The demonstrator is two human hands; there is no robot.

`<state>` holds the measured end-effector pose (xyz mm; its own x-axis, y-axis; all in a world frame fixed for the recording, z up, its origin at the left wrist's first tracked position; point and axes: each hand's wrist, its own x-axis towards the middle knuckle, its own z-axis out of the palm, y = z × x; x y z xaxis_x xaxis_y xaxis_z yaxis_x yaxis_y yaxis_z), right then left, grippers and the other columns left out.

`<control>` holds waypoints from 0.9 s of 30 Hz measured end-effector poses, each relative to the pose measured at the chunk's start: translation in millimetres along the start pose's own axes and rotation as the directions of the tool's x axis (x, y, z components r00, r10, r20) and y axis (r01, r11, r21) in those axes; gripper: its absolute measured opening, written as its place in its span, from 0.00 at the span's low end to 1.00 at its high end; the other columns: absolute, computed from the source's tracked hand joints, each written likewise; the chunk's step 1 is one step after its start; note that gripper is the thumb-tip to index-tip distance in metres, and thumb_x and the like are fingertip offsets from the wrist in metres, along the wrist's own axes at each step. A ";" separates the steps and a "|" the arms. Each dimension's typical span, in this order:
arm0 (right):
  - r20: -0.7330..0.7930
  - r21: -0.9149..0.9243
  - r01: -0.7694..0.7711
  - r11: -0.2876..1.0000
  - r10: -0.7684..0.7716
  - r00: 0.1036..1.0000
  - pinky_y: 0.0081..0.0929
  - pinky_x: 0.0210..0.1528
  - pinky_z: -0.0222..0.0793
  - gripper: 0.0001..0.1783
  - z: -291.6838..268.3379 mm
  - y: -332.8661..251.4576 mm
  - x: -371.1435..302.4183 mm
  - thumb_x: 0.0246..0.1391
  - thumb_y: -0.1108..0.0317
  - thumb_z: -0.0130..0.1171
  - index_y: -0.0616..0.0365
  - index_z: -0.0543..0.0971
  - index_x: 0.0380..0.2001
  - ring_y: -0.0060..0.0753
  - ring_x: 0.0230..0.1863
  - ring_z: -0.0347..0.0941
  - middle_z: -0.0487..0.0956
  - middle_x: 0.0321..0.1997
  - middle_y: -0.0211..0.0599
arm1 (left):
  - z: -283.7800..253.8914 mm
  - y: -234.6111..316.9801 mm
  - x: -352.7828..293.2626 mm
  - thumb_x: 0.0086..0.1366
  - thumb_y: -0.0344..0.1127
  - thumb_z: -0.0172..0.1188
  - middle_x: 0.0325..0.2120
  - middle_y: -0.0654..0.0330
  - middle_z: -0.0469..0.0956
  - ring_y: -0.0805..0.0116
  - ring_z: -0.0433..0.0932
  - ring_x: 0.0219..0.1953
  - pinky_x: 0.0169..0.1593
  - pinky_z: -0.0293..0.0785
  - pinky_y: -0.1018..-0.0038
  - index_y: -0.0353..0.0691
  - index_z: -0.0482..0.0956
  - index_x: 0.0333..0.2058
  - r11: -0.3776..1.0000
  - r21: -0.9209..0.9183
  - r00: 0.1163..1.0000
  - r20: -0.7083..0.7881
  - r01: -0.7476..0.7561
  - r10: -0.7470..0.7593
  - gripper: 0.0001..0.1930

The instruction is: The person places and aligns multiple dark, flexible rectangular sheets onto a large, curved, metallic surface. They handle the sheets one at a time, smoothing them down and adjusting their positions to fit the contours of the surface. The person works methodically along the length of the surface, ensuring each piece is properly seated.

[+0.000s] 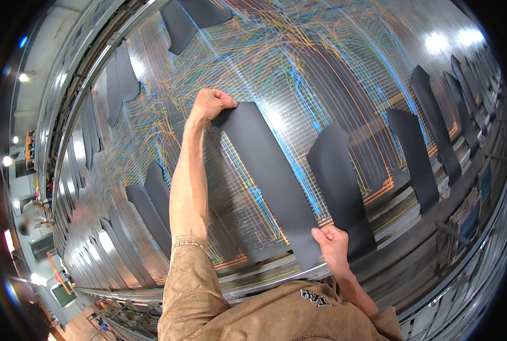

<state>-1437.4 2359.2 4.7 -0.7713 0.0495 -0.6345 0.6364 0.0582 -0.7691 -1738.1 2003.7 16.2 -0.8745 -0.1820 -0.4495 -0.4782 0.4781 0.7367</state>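
Pinched closed, the left hand (212, 104) grips the far-left corner of a dark grey strip (270, 170), which reaches over the near edge of the worktop (222, 77); the right hand (333, 245), curled narrow, pinches its near end. A second strip (337, 176) lies rightward. Positioning seems in hand; the next move calls for keeping both ends aligned.

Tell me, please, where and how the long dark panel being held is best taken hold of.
The long dark panel looks thin for its length, so pinching near both ends probably suits: far left corner from the left, at the left grip, and right edge from the right, at the right grip.
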 end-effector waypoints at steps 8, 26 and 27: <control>-0.051 0.029 -0.036 0.999 0.037 0.998 0.17 0.18 0.49 0.15 0.0 -4.6 -7.7 0.54 0.72 0.66 0.64 0.73 0.17 0.08 0.18 0.54 0.66 0.15 0.18 | 4.8 -1.8 0.3 0.51 0.29 0.73 0.21 0.59 0.81 0.74 0.77 0.21 0.27 0.76 0.77 0.35 0.83 0.25 0.998 -0.058 0.999 0.033 -0.006 0.008 0.07; -0.156 -0.034 -0.072 0.997 0.066 0.986 0.15 0.22 0.53 0.14 2.9 -7.3 -3.6 0.54 0.71 0.68 0.64 0.76 0.19 0.08 0.21 0.58 0.71 0.18 0.17 | 2.1 -6.3 -0.2 0.54 0.32 0.73 0.22 0.58 0.82 0.73 0.79 0.20 0.25 0.78 0.77 0.35 0.83 0.29 1.000 -0.003 1.000 0.020 -0.017 0.017 0.08; -0.164 -0.044 -0.086 0.995 0.078 0.983 0.16 0.21 0.54 0.15 2.9 -8.3 -3.3 0.53 0.70 0.69 0.65 0.76 0.19 0.08 0.21 0.57 0.71 0.17 0.18 | 3.0 -4.8 -1.0 0.54 0.32 0.73 0.22 0.58 0.82 0.73 0.79 0.20 0.25 0.78 0.77 0.35 0.83 0.29 1.000 0.003 1.000 0.020 -0.014 0.014 0.09</control>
<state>-1440.2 2355.7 12.9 -0.7090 0.2165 -0.6711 0.6997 0.0974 -0.7078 -1734.7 2004.2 11.6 -0.8793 -0.1585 -0.4491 -0.4657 0.4835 0.7412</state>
